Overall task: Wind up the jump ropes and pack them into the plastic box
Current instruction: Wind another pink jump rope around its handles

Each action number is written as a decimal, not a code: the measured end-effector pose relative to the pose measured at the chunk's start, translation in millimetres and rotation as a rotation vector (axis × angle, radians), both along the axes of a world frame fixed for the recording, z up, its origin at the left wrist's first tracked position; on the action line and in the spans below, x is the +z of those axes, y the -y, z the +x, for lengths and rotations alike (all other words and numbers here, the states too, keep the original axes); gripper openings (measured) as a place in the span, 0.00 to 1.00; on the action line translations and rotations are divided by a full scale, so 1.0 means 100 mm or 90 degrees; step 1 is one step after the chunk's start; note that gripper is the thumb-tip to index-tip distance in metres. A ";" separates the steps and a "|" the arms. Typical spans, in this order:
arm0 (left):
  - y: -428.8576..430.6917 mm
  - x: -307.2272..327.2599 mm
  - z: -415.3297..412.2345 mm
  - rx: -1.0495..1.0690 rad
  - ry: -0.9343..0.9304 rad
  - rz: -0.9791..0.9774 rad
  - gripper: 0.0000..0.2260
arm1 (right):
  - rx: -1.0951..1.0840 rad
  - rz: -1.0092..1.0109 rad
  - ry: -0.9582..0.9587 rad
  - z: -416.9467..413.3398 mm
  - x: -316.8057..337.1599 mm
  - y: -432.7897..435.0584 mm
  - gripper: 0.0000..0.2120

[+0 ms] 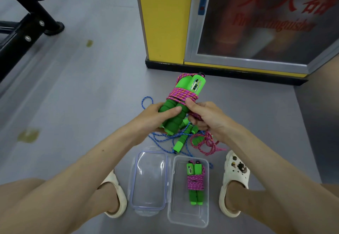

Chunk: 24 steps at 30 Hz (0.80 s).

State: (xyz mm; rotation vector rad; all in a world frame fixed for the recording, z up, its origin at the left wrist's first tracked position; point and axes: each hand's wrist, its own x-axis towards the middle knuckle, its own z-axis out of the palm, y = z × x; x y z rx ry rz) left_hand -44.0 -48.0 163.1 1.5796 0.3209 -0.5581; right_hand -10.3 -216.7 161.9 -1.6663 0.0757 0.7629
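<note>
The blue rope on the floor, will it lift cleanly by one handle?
Likely floppy: the blue rope lies in loose loops. It will probably snag, since its strands cross the loose pink rope. Its ribbed green handle looks grippy.

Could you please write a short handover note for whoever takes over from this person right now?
Left hand grips the green handles of the held pink rope. Right hand pinches its cord at the wraps; a loose tail hangs down to the floor.
Done: one packed pink rope lies wound in the open plastic box, with the lid beside it.
Left: finish this winding and pack it, then wind and pack the blue rope tangled on the floor.
</note>
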 end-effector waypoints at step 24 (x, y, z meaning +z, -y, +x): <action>0.05 0.01 -0.02 0.063 0.105 0.052 0.14 | -0.020 -0.004 -0.033 0.03 -0.02 0.00 0.18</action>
